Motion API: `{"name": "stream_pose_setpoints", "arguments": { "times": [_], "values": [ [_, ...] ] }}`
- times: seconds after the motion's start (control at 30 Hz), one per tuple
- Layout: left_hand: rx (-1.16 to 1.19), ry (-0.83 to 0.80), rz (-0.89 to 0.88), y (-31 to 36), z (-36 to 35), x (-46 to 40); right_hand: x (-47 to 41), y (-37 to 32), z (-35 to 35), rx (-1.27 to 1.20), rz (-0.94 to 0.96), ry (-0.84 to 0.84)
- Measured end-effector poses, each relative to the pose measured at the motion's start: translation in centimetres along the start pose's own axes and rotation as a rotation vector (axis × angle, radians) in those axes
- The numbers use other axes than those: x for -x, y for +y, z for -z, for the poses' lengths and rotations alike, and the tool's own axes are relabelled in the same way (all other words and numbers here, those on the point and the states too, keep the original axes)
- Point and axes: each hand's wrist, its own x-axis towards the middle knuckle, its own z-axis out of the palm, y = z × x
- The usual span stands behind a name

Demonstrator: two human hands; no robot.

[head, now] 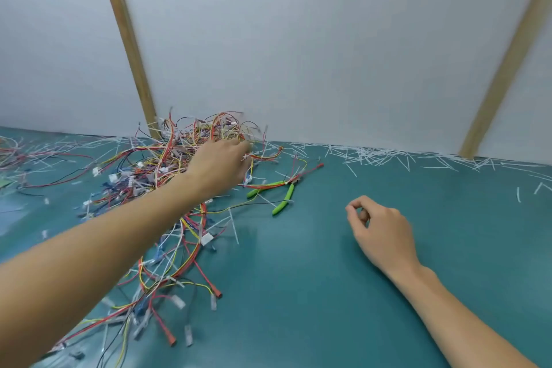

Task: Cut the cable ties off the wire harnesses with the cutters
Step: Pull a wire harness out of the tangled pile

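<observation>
Smooth matt green mat [328, 293], glossy green plastic-handled cutters [283, 197], wooden strips [128, 45].

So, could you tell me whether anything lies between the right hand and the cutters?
Nothing visible does: bare green mat separates the right hand from the cutters. However, a red wire lies across the cutters' head, and thin wires cross by the handles.

Head view, angled down (close).
</observation>
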Motion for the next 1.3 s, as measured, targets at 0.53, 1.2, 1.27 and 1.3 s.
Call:
{"name": "stream_pose_setpoints", "arguments": {
  "times": [0.53,1.2,1.27,1.3],
  "values": [
    [0.027,-0.188,0.621,-12.8,-0.5,2.7,0.2,-0.5,0.3,0.008,-0.033,-0.043],
    [0.163,-0.005,0.015,-2.1,4.0,-1.2,-0.3,0.1,-0.2,-0.044,-0.07,-0.035],
    [-0.092,-0.3,-0.29,1.6,2.7,0.2,-0.2,0.0,0.0,-0.053,-0.065,-0.023],
    [-0.155,-0.284,-0.361,2.4,2.1,0.8,-0.1,-0.1,0.2,-0.056,-0.058,-0.016]
  ]
}}
